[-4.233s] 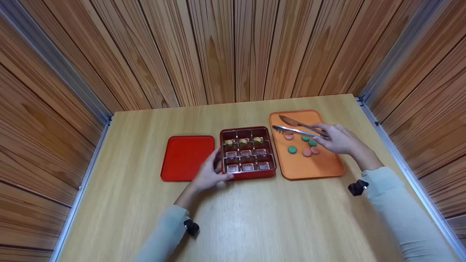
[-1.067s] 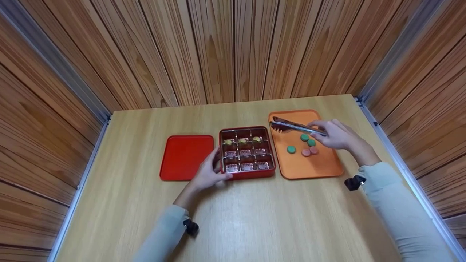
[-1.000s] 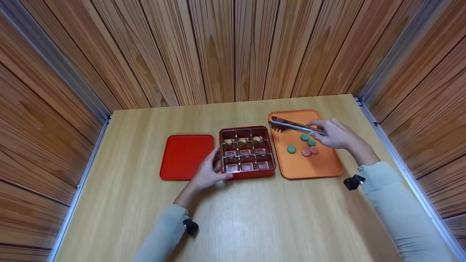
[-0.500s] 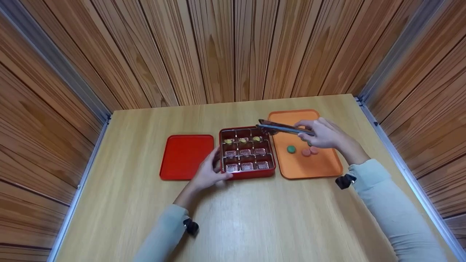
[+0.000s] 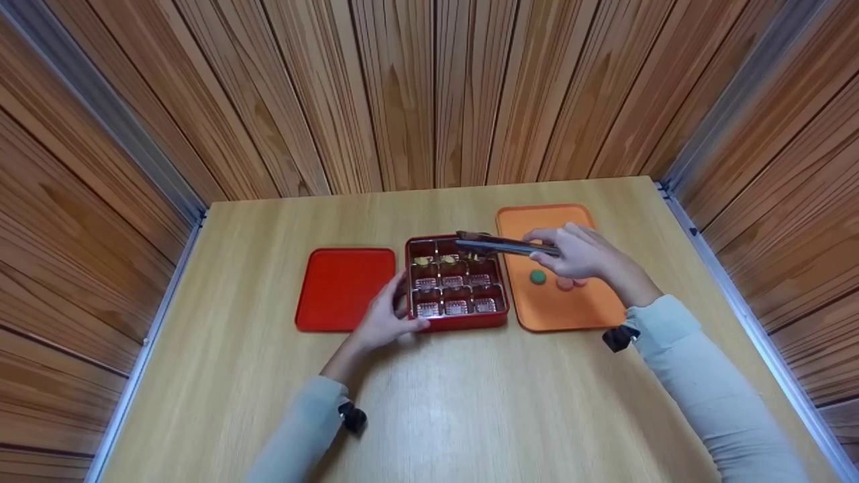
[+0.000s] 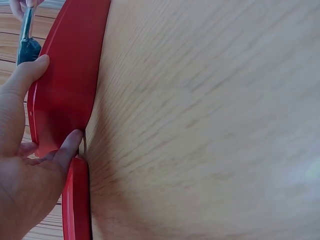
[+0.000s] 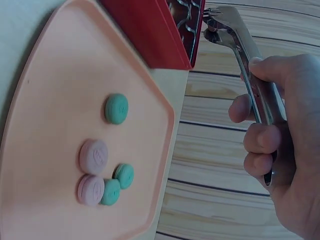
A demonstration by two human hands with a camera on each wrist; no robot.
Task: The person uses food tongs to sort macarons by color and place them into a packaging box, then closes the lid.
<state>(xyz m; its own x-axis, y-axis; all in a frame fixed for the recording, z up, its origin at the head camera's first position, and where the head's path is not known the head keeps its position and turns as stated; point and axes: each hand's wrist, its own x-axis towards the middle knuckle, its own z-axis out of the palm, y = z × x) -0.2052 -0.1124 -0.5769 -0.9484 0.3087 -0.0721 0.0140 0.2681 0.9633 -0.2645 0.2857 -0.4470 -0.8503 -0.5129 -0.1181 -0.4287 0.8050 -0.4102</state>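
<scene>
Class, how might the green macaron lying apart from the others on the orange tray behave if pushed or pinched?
The green macaron lies flat, so it would probably slide rather than roll. Its rounded sides might slip from a loose pinch. The raised rim of the orange tray could stop gentle sliding.

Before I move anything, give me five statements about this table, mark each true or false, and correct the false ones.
1. The right grip holds metal tongs. True.
2. Three green macarons and two pink macarons lie on the orange tray. True.
3. The left grip rests on the orange tray. False: it holds the red box by its near left corner.
4. Seen from the head camera, the flat red square lies right of the red box. False: it lies left of it.
5. The yellow pieces sit in the box's nearest row. False: they sit in its far row.
</scene>
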